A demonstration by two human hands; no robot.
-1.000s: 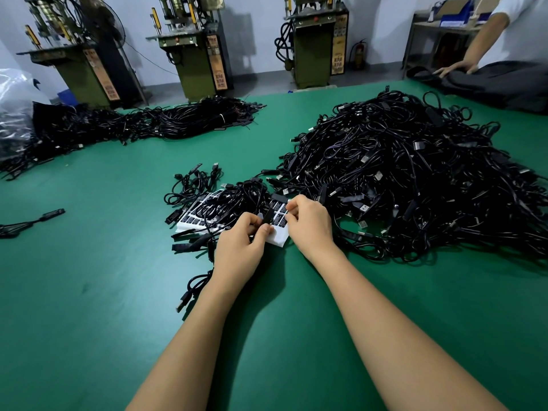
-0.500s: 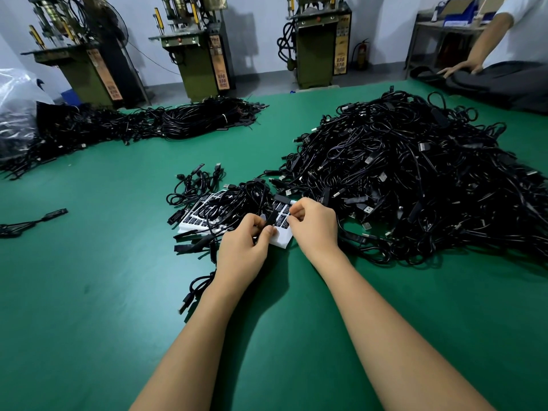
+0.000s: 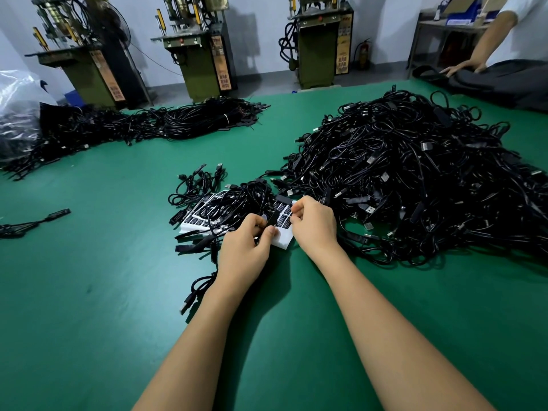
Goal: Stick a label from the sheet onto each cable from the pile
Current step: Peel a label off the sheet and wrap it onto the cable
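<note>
Green matting covers the bench, with three olive machines along the far wall. Left hand pinches a black cable over the label sheet; right hand pinches at a label there. Cable pile lies just right.

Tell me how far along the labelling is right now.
Early, by the look of it. Done: probably only the small cable cluster left of the label sheet. In hand: the left hand pinches a black cable end over the sheet while the right hand works at a label. Left: the big pile.
</note>
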